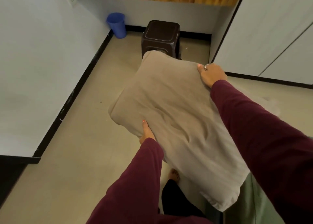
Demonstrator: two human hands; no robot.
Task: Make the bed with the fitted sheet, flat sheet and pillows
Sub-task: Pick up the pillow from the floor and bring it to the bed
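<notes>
Beige pillow (pixel 171 112) up in the air, carried flat above the floor (pixel 81 156) with both hands on it. Left hand (pixel 147 132) has the near left edge, thumb pressed on top; the fingers look tucked underneath, though the pillow hides them. Right hand (pixel 211 73) clamps the far right corner, a ring showing on one finger, its grip closed on the fabric. Maroon sleeves (pixel 254 125) reach in from below. Beyond the pillow's far end sits a dark brown stool (pixel 160 35) by the wall, and a blue bin (pixel 116 24) stands in the corner to its left. A bare foot (pixel 174 174) shows on the floor under the pillow, and green cloth (pixel 254 200) hangs at the lower right.
</notes>
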